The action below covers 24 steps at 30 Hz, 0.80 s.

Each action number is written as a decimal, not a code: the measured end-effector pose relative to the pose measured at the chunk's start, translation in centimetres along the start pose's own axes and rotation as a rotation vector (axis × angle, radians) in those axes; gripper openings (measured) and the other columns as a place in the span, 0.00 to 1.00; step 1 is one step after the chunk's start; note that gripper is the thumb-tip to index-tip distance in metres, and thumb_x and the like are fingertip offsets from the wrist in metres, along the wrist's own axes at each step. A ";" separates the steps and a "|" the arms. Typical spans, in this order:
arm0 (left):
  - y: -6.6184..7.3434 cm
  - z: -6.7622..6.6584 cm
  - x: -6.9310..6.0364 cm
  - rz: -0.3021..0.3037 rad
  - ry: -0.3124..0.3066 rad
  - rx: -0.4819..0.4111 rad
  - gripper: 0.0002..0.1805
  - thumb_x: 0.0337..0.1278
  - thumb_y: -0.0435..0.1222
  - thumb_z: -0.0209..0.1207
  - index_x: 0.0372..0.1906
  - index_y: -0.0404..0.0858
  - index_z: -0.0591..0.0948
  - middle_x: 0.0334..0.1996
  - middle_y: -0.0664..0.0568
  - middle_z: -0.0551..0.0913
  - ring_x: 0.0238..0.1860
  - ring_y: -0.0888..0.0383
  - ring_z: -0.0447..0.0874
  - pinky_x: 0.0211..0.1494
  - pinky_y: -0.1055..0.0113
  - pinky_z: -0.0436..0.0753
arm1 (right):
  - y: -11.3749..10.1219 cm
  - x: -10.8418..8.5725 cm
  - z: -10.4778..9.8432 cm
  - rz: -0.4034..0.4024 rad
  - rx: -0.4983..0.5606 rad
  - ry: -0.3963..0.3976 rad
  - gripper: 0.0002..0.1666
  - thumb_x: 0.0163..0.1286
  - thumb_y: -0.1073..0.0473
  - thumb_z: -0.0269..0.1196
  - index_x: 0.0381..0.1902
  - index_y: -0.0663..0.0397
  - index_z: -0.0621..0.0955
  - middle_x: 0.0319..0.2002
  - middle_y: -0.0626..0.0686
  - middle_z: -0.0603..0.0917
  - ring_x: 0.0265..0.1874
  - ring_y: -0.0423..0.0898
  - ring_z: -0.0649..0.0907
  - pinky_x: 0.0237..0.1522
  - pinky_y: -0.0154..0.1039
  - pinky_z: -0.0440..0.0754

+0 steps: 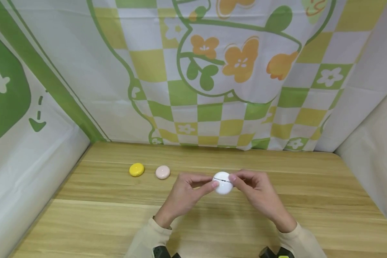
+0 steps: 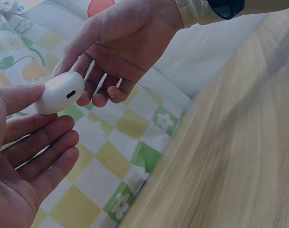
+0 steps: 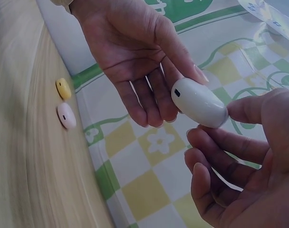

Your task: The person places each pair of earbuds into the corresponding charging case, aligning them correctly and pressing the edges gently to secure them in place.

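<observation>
A glossy white round earbud case [image 1: 223, 187] is held up above the table between both hands, a dark seam running across it. My left hand [image 1: 184, 196] pinches its left side, thumb in front. From the other side my right hand [image 1: 261, 195] pinches the right edge near the seam. In the left wrist view a small dark port shows on the underside of the white case [image 2: 56, 97]; its lid looks closed. The right wrist view shows the same port on the case [image 3: 201, 105], with the remaining fingers of both hands loosely spread below.
To the left on the wooden table [image 1: 100, 218] lie a yellow round case [image 1: 137, 170] and a pale pink one [image 1: 162, 172], side by side. A patterned green, yellow and white cloth [image 1: 213, 122] hangs behind the table. White sheeting stands at both sides.
</observation>
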<state>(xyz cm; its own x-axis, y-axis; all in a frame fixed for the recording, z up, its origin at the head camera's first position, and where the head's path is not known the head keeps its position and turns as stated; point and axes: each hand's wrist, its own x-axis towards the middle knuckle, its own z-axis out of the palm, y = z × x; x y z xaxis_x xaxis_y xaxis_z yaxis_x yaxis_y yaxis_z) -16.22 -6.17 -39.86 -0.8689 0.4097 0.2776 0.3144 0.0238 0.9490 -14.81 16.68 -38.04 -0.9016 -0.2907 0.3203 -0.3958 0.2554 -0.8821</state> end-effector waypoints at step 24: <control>0.1 0.0 0.0 0.022 0.064 -0.008 0.11 0.66 0.36 0.66 0.48 0.34 0.88 0.46 0.49 0.89 0.50 0.54 0.87 0.57 0.56 0.83 | 0.2 0.2 0.1 0.093 -0.090 -0.064 0.09 0.73 0.58 0.65 0.44 0.56 0.88 0.39 0.47 0.89 0.35 0.46 0.86 0.38 0.37 0.82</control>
<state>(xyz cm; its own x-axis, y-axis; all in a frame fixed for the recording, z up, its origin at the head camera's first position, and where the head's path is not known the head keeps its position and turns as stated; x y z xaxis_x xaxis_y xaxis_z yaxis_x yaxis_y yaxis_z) -16.20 -6.15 -39.78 -0.8845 0.3514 0.3068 0.3305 0.0079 0.9438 -15.01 16.58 -38.16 -0.9232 -0.3195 0.2137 -0.3280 0.3650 -0.8713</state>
